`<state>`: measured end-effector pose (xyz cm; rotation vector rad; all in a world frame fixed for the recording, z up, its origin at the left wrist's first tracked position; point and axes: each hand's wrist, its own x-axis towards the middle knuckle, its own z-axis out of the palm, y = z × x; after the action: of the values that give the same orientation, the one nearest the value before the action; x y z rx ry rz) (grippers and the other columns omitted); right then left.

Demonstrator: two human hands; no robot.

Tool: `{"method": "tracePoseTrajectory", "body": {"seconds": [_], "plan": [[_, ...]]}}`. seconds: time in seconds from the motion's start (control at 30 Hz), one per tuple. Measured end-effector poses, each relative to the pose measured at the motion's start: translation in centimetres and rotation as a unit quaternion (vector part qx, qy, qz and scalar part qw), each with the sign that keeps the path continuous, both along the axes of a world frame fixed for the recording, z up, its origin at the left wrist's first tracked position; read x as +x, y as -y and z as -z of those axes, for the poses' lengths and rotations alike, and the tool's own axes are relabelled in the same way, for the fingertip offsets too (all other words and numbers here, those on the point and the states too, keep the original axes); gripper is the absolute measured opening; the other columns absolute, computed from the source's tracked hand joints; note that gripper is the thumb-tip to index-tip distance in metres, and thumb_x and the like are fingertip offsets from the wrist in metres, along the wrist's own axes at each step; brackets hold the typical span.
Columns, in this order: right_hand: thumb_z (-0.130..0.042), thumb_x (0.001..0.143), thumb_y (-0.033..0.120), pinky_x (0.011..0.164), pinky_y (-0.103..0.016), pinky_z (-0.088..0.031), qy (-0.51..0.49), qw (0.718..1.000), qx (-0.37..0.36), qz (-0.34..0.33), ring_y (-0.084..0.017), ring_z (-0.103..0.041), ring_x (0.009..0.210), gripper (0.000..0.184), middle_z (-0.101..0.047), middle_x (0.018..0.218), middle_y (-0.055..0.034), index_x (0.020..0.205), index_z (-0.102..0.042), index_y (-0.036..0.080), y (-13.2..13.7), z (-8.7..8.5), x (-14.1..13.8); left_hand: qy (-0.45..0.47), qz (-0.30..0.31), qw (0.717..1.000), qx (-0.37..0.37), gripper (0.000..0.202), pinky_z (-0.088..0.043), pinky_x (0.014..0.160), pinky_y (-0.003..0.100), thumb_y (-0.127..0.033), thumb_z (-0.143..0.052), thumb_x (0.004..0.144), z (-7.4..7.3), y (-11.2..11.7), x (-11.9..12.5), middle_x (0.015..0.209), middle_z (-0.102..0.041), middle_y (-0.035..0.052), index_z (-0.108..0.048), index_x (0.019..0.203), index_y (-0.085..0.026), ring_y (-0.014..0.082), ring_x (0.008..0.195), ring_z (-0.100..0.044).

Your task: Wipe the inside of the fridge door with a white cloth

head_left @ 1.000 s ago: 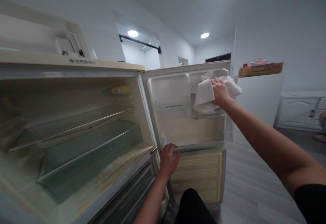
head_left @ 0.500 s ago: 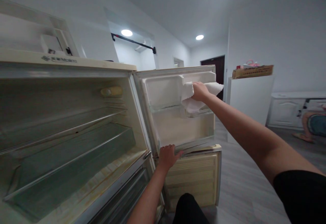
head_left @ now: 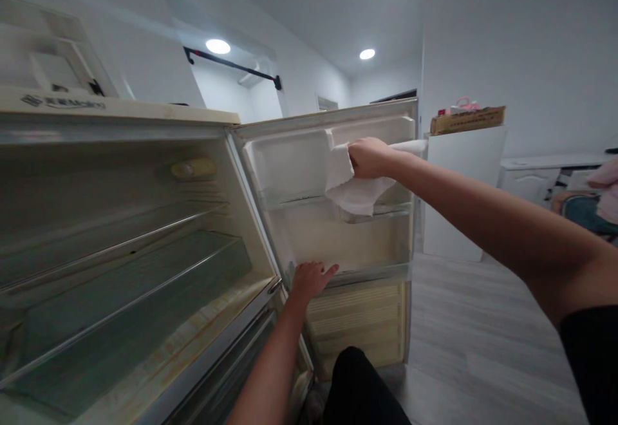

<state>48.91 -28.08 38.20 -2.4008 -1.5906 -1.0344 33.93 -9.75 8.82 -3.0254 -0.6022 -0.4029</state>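
White cloth [head_left: 360, 194] moved hingeward, partly covering door shelf [head_left: 394, 208]; carton [head_left: 468, 121] beyond.

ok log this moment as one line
right hand: gripping white cloth | left hand: at lower door shelf, contact unclear | upper fridge door: open

A plain black sleeve [head_left: 591, 360] ends near the right elbow [head_left: 543, 283]. Left of the sleeve shows a black-clad knee [head_left: 360, 383].

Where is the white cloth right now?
In the head view, the white cloth is a little right of the middle, in the person's right hand, in front of the upper part of the open fridge door.
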Motion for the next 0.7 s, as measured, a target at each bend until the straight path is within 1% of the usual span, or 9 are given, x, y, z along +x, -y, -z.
{"method": "tracePoseTrajectory", "body": {"seconds": [0.1,0.2,0.27,0.37,0.43,0.5,0.57,0.63,0.7], "plan": [[-0.062,0.085,0.038,0.087,-0.04,-0.048,-0.003,0.998,0.058,0.004,-0.032,-0.067,0.098,0.038,-0.071,0.101,-0.0193,0.106,-0.072,0.008,-1.0,0.7,-1.1,-0.032,0.001,0.999,-0.01,0.073,-0.046,0.092,0.039,-0.073,-0.024,0.097,-0.6,0.3,-0.9,0.095,-0.077,0.0103,-0.075,0.087,-0.022,0.0271,0.098,-0.07],[-0.054,0.091,0.037,0.09,-0.043,-0.046,-0.002,0.992,0.129,0.004,-0.035,-0.064,0.104,0.044,-0.068,0.107,-0.0237,0.117,-0.067,0.004,-2.1,1.8,-1.6,-0.057,-0.001,0.998,0.009,0.075,-0.044,0.096,0.04,-0.073,-0.022,0.098,-1.1,0.7,-1.1,0.099,-0.077,0.0113,-0.076,0.091,-0.021,0.0278,0.103,-0.07],[-0.05,0.093,0.038,0.09,-0.042,-0.045,0.003,0.991,0.136,-0.01,-0.035,-0.062,0.106,0.046,-0.066,0.115,-0.0241,0.122,-0.065,0.006,-2.3,2.4,-1.3,-0.072,-0.001,0.997,0.023,0.076,-0.043,0.098,0.042,-0.072,-0.021,0.099,-1.3,0.9,-1.0,0.101,-0.077,0.0119,-0.076,0.093,-0.021,0.0288,0.106,-0.069],[-0.054,0.09,0.041,0.09,-0.04,-0.043,0.014,0.993,0.116,-0.029,-0.034,-0.059,0.11,0.05,-0.063,0.126,-0.021,0.128,-0.062,0.01,-1.6,2.8,-0.2,-0.095,0.006,0.995,0.038,0.075,-0.043,0.1,0.044,-0.069,-0.018,0.1,-1.3,1.0,-0.7,0.104,-0.077,0.0123,-0.076,0.101,-0.021,0.0303,0.11,-0.068],[-0.057,0.088,0.041,0.089,-0.039,-0.042,0.016,0.994,0.109,-0.027,-0.034,-0.058,0.111,0.049,-0.063,0.126,-0.0189,0.128,-0.061,0.012,-0.7,2.9,1.1,-0.104,0.011,0.993,0.048,0.077,-0.044,0.1,0.046,-0.068,-0.016,0.101,-1.3,1.0,-0.3,0.108,-0.076,0.014,-0.076,0.106,-0.02,0.0318,0.111,-0.068],[-0.055,0.089,0.038,0.088,-0.038,-0.042,0.016,0.994,0.107,-0.021,-0.033,-0.059,0.111,0.044,-0.066,0.121,-0.0166,0.125,-0.063,0.013,0.5,2.9,3.0,-0.112,0.004,0.992,0.052,0.081,-0.046,0.097,0.046,-0.068,-0.013,0.1,-1.2,1.0,0.2,0.111,-0.075,0.0167,-0.075,0.109,-0.017,0.0339,0.112,-0.068],[-0.05,0.091,0.036,0.087,-0.038,-0.042,0.017,0.994,0.11,-0.015,-0.032,-0.06,0.11,0.04,-0.067,0.116,-0.0137,0.119,-0.066,0.014,1.8,2.9,5.5,-0.119,-0.011,0.992,0.043,0.087,-0.048,0.095,0.046,-0.07,-0.008,0.099,-1.3,1.0,0.7,0.114,-0.074,0.0186,-0.076,0.11,-0.015,0.0354,0.113,-0.067],[-0.047,0.091,0.038,0.087,-0.038,-0.043,0.022,0.992,0.122,-0.013,-0.031,-0.062,0.106,0.04,-0.069,0.108,-0.0122,0.115,-0.068,0.013,3.1,3.0,8.1,-0.132,-0.027,0.991,0.027,0.093,-0.048,0.096,0.046,-0.072,-0.004,0.097,-1.4,1.0,1.4,0.117,-0.073,0.0194,-0.076,0.111,-0.015,0.0362,0.116,-0.066],[-0.047,0.091,0.042,0.087,-0.04,-0.045,0.03,0.989,0.141,-0.028,-0.03,-0.063,0.099,0.04,-0.069,0.099,-0.012,0.11,-0.07,0.015,3.8,3.3,10.5,-0.143,-0.041,0.989,0.011,0.097,-0.047,0.098,0.047,-0.074,-0.001,0.095,-1.5,1.1,1.9,0.121,-0.072,0.0193,-0.076,0.112,-0.016,0.0366,0.118,-0.065]]}}
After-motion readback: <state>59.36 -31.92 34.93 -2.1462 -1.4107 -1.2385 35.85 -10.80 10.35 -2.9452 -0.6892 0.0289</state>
